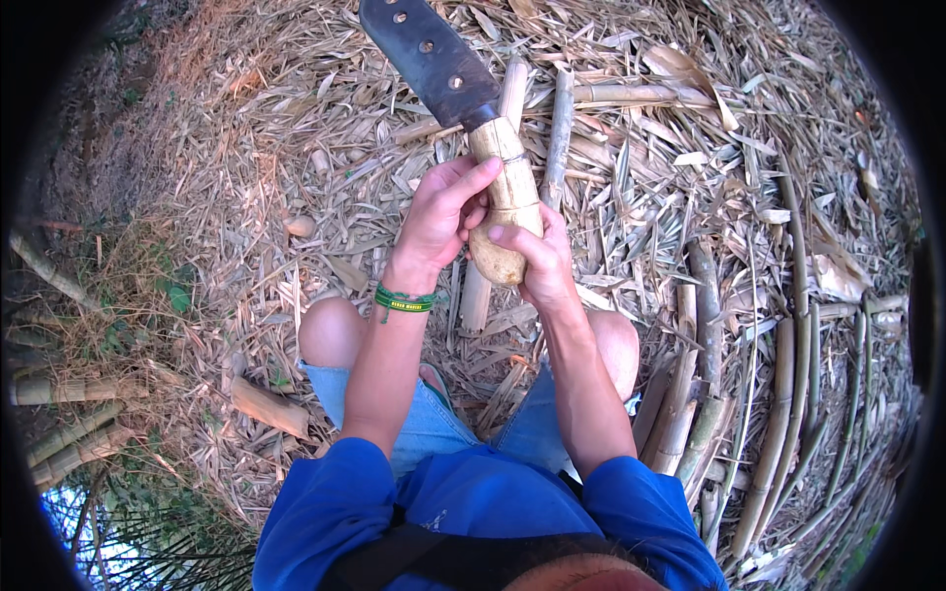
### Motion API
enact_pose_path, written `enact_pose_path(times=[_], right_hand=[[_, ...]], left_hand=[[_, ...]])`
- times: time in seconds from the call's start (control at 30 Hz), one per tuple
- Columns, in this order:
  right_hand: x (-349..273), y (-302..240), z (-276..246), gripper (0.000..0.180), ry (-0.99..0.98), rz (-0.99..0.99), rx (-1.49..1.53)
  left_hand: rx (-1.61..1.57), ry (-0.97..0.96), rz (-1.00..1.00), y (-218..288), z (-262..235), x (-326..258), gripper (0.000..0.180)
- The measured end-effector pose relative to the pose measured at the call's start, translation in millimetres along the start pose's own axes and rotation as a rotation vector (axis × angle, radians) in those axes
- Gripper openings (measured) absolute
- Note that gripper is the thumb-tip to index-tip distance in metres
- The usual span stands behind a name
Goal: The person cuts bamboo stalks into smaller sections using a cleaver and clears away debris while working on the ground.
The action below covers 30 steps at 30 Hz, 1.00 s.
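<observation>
A large cleaver-like knife is held up in front of me, with a dark, broad blade [443, 74] pierced by several round holes. Its thick, pale handle [514, 189] looks like bamboo and ends in a rounded knob. My left hand [441, 209] is closed on the handle's left side, thumb laid along it below the blade. Around the knob end my right hand [547, 258] is wrapped, with its thumb across the front. The blade points up and to the left, away from me. Fingers behind the handle are partly hidden.
Dry leaves and husks [365, 108] cover the ground. Cut bamboo pieces lie beyond the knife, including a grey stick [559, 138]. Several long poles [788, 394] are stacked at the right. A split piece [269, 408] lies by my left knee; more cut stems [79, 391] stick in at far left.
</observation>
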State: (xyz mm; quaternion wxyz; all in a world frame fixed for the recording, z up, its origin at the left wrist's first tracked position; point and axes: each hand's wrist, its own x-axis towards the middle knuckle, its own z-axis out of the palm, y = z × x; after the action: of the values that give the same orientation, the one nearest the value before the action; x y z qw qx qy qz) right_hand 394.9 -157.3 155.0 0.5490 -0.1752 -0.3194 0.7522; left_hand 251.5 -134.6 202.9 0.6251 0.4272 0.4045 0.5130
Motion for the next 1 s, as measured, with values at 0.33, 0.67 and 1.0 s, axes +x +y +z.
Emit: enact_pose_path(times=[0.33,0.67,1.0], right_hand=[[0,-2,5,0.033,-0.005,-0.074,-0.152],[1,-4,7,0.032,-0.063,-0.052,-0.216],[-3,-8,11,0.034,-0.039,-0.074,-0.486]], left_hand=[[0.018,0.02,0.054,-4,-3,-2,0.031],[0.036,-0.11,0.003,7,-22,2,0.034],[0.175,-0.079,0.059,19,-27,-1,0.03]])
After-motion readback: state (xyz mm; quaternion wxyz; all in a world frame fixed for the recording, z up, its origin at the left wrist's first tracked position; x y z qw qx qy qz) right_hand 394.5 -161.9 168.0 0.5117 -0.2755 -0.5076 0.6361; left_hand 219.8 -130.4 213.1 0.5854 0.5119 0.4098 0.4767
